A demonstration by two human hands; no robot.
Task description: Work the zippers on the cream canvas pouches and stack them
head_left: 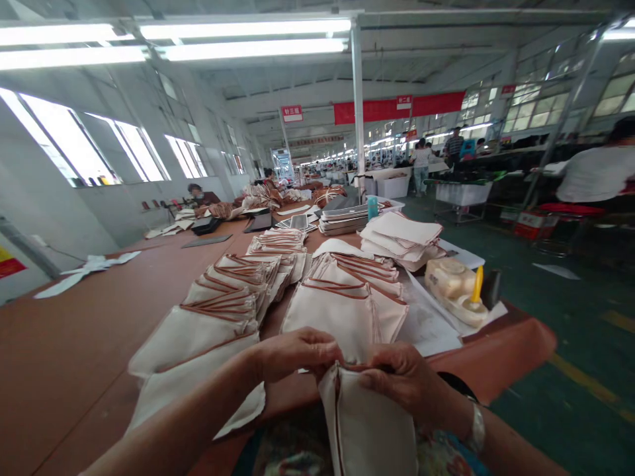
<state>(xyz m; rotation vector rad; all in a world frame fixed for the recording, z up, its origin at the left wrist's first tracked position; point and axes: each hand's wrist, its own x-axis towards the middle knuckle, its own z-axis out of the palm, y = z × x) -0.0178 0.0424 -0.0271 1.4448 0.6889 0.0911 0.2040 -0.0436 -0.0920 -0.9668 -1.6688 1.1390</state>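
A cream fabric piece with brown edging [374, 423] hangs over my lap at the table's front edge. My left hand [302, 350] pinches its top edge near the corner, fingers closed. Close beside it on the right, my right hand [404, 377] grips the same brown-edged top, thumb in front. Just beyond my hands lies a fanned stack of similar cream pieces [330, 307]. Another long overlapping row of these pieces [193, 330] stretches away to the left of it, partly behind my left forearm.
The brown-covered table [89, 357] extends left and away. On the right stand a plastic container [449, 281] and a yellow-tipped bottle [477, 285] on white paper. Farther back are cream panels [401, 235], a blue cylinder [372, 207] and people at work.
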